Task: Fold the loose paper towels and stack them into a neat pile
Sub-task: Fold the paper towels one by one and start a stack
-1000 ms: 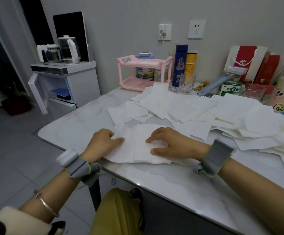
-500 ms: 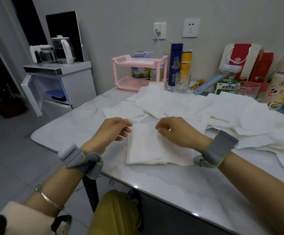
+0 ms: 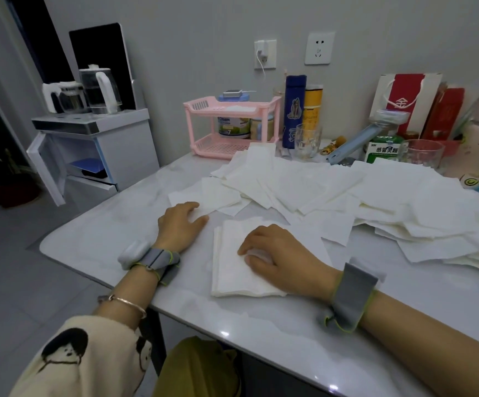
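Left hand (image 3: 182,224): flat, fingers spread, fingertips on a loose paper towel (image 3: 212,193).
Right hand (image 3: 278,257): palm down, pressing the folded towel stack (image 3: 229,277).
Unfolded towel heap (image 3: 361,196): behind, on the worktop (image 3: 261,333).

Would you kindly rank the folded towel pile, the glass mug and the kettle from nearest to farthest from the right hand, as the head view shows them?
1. folded towel pile: directly under the right hand, which rests on it.
2. glass mug: at the back of the table, ahead of the hand.
3. kettle: off the table, on the white cabinet at far left.
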Action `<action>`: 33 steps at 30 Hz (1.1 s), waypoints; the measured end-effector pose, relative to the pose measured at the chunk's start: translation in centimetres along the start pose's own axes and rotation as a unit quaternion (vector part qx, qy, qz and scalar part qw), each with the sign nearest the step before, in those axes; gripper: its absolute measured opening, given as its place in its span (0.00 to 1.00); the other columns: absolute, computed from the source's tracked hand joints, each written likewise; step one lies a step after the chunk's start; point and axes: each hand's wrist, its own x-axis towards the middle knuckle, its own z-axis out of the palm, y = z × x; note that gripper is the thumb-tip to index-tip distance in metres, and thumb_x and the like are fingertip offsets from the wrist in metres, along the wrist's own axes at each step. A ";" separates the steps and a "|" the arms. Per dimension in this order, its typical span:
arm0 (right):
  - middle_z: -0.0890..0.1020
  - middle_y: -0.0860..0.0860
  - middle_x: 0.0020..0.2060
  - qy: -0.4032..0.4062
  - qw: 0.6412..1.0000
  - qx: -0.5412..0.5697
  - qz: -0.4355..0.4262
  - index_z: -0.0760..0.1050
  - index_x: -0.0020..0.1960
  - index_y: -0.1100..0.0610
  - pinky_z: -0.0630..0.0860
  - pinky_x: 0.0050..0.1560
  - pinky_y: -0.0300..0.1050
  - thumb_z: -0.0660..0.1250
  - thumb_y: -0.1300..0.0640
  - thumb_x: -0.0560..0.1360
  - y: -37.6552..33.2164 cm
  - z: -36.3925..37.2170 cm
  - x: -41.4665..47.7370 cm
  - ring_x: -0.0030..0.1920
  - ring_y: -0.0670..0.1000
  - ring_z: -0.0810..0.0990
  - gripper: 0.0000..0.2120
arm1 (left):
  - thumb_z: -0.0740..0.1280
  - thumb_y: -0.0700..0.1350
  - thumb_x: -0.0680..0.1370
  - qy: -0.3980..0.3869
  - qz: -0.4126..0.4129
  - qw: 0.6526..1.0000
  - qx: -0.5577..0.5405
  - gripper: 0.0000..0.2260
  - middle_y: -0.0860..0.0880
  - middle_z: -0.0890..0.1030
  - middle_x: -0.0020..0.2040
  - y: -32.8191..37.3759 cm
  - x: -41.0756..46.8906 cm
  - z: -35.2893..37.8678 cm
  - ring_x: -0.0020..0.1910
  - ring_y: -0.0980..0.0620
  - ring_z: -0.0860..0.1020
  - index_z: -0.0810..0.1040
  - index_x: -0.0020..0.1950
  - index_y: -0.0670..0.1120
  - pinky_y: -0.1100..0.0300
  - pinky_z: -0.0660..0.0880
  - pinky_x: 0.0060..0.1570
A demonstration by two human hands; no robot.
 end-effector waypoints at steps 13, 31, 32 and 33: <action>0.76 0.46 0.53 0.013 1.000 0.000 0.001 0.77 0.56 0.52 0.63 0.56 0.41 0.62 0.57 0.77 0.5 0.7 0.2 0.51 0.48 0.69 0.10 | 0.63 0.40 0.77 0.079 0.012 0.996 -0.037 0.08 0.40 0.79 0.52 -0.2 0.1 -0.2 0.54 0.39 0.74 0.82 0.49 0.41 0.49 0.71 0.54; 0.77 0.44 0.50 0.003 0.997 0.063 0.040 0.76 0.55 0.50 0.66 0.55 0.36 0.62 0.55 0.78 0.0 0.1 -0.2 0.51 0.45 0.72 0.08 | 0.60 0.35 0.76 0.264 -0.038 0.883 -0.386 0.11 0.48 0.73 0.51 1.7 -2.4 -2.8 0.45 0.50 0.72 0.68 0.58 0.44 0.64 0.66 0.38; 0.77 0.42 0.49 0.020 0.991 0.118 0.065 0.76 0.54 0.49 0.67 0.53 0.33 0.63 0.54 0.77 -0.1 -0.1 -0.1 0.49 0.42 0.73 0.07 | 0.61 0.34 0.75 0.242 -0.028 0.886 -0.395 0.13 0.49 0.73 0.51 1.6 -2.9 -2.9 0.46 0.51 0.72 0.68 0.57 0.46 0.66 0.69 0.38; 0.78 0.42 0.48 0.044 0.980 0.172 0.089 0.76 0.52 0.48 0.69 0.50 0.31 0.64 0.54 0.77 -0.3 -0.7 0.1 0.47 0.40 0.74 0.05 | 0.62 0.33 0.75 0.229 -0.012 0.888 -0.398 0.14 0.52 0.74 0.50 1.8 -3.4 -3.5 0.46 0.53 0.73 0.68 0.56 0.47 0.70 0.70 0.39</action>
